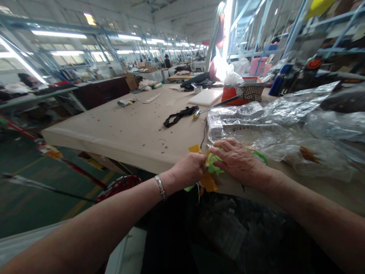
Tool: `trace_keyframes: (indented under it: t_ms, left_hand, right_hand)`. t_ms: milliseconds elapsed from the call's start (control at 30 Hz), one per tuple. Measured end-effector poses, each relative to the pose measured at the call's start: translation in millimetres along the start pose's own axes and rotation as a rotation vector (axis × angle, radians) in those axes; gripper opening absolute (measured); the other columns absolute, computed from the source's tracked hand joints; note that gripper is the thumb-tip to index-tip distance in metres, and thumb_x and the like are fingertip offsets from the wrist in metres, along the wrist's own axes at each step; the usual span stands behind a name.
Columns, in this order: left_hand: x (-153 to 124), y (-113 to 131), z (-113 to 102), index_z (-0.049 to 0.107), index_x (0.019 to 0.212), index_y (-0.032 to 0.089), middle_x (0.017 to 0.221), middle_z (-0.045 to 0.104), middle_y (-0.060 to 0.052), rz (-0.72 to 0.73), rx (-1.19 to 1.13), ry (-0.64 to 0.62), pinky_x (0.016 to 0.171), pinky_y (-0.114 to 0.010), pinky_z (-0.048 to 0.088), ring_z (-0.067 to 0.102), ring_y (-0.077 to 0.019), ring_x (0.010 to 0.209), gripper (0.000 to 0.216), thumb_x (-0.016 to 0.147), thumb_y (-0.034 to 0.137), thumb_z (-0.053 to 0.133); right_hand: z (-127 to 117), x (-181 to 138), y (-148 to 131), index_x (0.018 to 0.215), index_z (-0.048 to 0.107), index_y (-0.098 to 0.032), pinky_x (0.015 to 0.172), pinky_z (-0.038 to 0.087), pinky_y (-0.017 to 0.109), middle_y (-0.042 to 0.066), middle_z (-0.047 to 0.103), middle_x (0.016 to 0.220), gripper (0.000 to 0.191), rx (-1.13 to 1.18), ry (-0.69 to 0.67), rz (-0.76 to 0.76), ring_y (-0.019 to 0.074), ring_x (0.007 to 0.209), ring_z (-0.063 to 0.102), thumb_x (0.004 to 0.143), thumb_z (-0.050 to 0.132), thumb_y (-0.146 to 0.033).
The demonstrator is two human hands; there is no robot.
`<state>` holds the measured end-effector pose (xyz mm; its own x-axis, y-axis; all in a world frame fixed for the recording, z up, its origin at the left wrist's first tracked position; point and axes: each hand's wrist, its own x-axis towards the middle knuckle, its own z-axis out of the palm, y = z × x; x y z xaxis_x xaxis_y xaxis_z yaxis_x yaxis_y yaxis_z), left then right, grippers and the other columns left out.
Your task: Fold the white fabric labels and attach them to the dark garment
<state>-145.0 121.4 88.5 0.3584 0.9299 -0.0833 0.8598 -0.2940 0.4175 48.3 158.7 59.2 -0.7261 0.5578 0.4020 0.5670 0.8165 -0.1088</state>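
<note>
My left hand (188, 169), with a silver bracelet on the wrist, is closed in a pinch on a green and orange fabric piece (211, 167) at the near edge of the beige table (128, 125). My right hand (238, 161) lies over the same fabric piece, fingers bent and pressing it down, tips meeting the left hand. Orange parts of the fabric hang over the table edge below my hands. A green strip (261, 156) curves out from behind the right hand.
Clear plastic bags (288, 125) with folded items pile up to the right. A black strap (178, 116) and a metal rod tool (213, 106) lie mid-table. An orange box (236, 93), a white board (205, 97) and bottles stand at the back. Other workers sit far behind.
</note>
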Motion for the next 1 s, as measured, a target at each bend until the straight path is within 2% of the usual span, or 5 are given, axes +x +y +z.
trace_keyframes:
  t_ms: [133, 367, 600, 800, 1000]
  left_hand:
    - [-2, 1, 1, 0.060, 0.068, 0.014, 0.064, 0.059, -0.002, 0.024, 0.070, -0.001, 0.055, -0.023, 0.034, 0.049, -0.0114, 0.059, 0.016, 0.083, 0.015, 0.055]
    - [8, 11, -11, 0.063, 0.074, 0.012, 0.069, 0.064, -0.005, 0.041, 0.213, -0.142, 0.056, -0.023, 0.037, 0.053, -0.0119, 0.059, 0.012, 0.083, 0.014, 0.055]
    - [-4, -4, 2, 0.055, 0.067, 0.013, 0.064, 0.053, 0.001, -0.015, -0.077, -0.010, 0.057, -0.021, 0.036, 0.045, -0.0098, 0.060, 0.017, 0.084, 0.018, 0.054]
    - [-10, -7, 8, 0.049, 0.064, 0.015, 0.064, 0.050, 0.001, 0.032, -0.023, 0.080, 0.058, -0.022, 0.035, 0.042, -0.0097, 0.061, 0.021, 0.084, 0.018, 0.054]
    - [7, 6, -11, 0.058, 0.064, 0.014, 0.057, 0.052, 0.001, 0.077, 0.169, -0.145, 0.050, -0.020, 0.030, 0.041, -0.0077, 0.052, 0.017, 0.081, 0.014, 0.054]
  right_hand:
    - [1, -1, -1, 0.124, 0.054, -0.021, 0.099, 0.040, 0.043, 0.009, 0.054, 0.120, 0.032, 0.001, -0.002, 0.012, 0.0261, 0.113, 0.046, 0.094, 0.052, -0.032]
    - [4, -2, 0, 0.120, 0.056, -0.022, 0.099, 0.040, 0.042, 0.008, 0.055, 0.119, 0.030, 0.008, 0.031, 0.023, 0.0247, 0.112, 0.047, 0.092, 0.054, -0.032]
    - [-1, 0, -1, 0.120, 0.057, -0.019, 0.097, 0.041, 0.042, 0.010, 0.055, 0.117, 0.030, -0.007, 0.027, 0.000, 0.0254, 0.110, 0.048, 0.091, 0.055, -0.029]
    - [-1, 0, -1, 0.119, 0.057, -0.019, 0.097, 0.041, 0.042, 0.010, 0.055, 0.118, 0.029, 0.001, 0.027, -0.007, 0.0255, 0.110, 0.047, 0.092, 0.054, -0.030]
    - [1, -1, -2, 0.117, 0.057, -0.019, 0.096, 0.041, 0.040, 0.009, 0.055, 0.117, 0.028, -0.033, 0.055, -0.023, 0.0242, 0.107, 0.048, 0.092, 0.055, -0.030]
